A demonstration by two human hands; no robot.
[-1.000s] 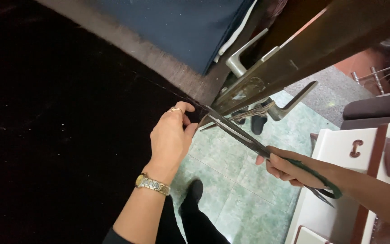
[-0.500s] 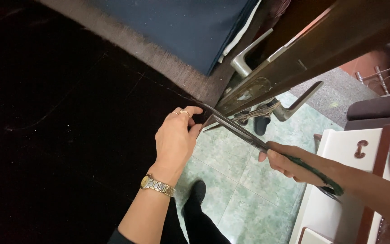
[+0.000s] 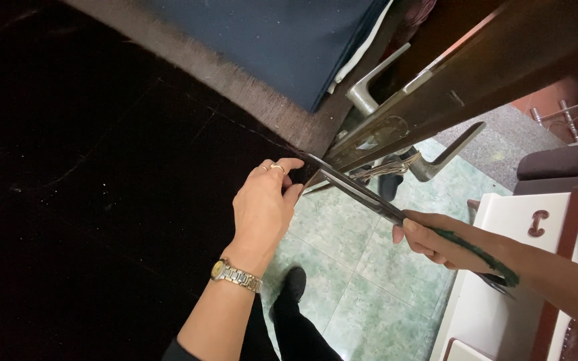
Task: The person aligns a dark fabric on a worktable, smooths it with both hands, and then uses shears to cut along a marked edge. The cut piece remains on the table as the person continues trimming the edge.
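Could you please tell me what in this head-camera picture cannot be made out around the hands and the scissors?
- Head view: the scissors tips are hidden behind the left hand at the edge of the black fabric, so whether the blades are open cannot be told.
- The scissors' handle loops are covered by the right hand.
- The black fabric is too dark to show its folds, and runs off the left edge.
- The door is cut off by the top edge.

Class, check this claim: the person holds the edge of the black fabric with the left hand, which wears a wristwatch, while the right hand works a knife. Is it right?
Not quite. The head view shows the right hand working scissors, not a knife. The rest stands: the left hand, with wristwatch, holds the black fabric edge.
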